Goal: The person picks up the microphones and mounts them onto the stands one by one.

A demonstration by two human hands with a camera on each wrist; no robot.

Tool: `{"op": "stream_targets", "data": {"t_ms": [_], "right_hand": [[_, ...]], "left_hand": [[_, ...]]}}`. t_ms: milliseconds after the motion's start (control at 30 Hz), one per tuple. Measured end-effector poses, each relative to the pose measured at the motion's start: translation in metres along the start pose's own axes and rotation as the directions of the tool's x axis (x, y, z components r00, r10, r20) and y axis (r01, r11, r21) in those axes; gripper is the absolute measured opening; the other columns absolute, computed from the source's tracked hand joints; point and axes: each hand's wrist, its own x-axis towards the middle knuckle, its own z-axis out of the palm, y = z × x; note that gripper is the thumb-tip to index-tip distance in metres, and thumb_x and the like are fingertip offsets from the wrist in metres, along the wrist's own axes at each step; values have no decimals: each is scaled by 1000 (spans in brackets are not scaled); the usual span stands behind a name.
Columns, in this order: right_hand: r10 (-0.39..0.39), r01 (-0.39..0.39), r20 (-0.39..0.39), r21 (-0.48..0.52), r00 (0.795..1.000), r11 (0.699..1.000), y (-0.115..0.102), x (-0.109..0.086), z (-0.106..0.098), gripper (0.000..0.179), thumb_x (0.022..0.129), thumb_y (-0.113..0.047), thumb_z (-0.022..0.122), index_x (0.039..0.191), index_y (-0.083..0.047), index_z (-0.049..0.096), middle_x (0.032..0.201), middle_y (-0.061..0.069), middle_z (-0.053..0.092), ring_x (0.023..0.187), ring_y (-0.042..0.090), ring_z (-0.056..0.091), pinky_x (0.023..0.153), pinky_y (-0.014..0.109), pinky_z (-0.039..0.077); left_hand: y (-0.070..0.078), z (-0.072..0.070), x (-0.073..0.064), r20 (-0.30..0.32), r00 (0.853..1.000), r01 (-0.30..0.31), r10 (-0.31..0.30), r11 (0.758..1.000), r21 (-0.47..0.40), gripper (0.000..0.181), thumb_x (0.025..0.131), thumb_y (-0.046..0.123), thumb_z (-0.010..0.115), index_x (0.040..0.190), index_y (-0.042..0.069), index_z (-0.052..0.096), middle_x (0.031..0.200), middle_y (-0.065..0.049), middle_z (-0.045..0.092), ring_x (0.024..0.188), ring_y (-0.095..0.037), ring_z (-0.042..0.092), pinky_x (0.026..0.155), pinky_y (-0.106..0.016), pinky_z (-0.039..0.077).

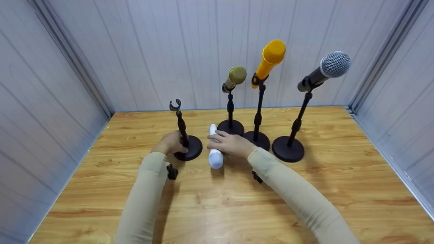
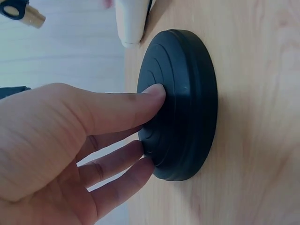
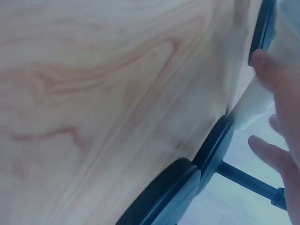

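Observation:
A black microphone stand with an unfilled clip stands at the left. My left hand grips it low on the pole; in the left wrist view the thumb lies on the round base, and the hand hides the pole. A white microphone lies to its right, head toward me. My right hand holds it around the handle, fingertips over its left side. In the right wrist view, fingers show at either side of the pale handle.
Behind and to the right stand three more black stands, holding a gold microphone, a yellow microphone and a silver-headed black microphone. Their round bases sit close to my right hand. Panelled walls border the wooden table.

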Motion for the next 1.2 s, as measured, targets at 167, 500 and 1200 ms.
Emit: {"op": "stream_targets", "data": {"t_ms": [167, 500, 1200], "right_hand": [[-36, 38, -82, 17, 996, 999, 2, -6, -5, 48, 93, -27, 76, 136, -16, 59, 148, 8, 52, 134, 33, 51, 99, 42, 52], [-53, 61, -112, 70, 992, 996, -1, -8, -14, 48, 94, -14, 69, 141, -10, 55, 147, 7, 54, 131, 27, 54, 102, 39, 49], [347, -201, -172, 554, 922, 808, 1, -26, -67, 39, 103, -28, 63, 131, -2, 55, 122, 11, 66, 117, 23, 63, 99, 44, 51]], "left_hand": [[5, 7, -4, 2, 1000, -1, 1, 1000, -22, 40, 88, 4, 78, 125, -1, 62, 114, -18, 69, 106, -34, 65, 94, -48, 52], [11, 16, -16, -11, 998, -56, 56, 998, 4, 36, 87, 7, 80, 118, 0, 65, 107, -15, 71, 100, -31, 66, 90, -47, 53], [45, 47, -26, 9, 982, -187, 187, 974, 127, 36, 83, 12, 85, 113, 3, 66, 101, -12, 71, 97, -29, 67, 88, -46, 53]]}}
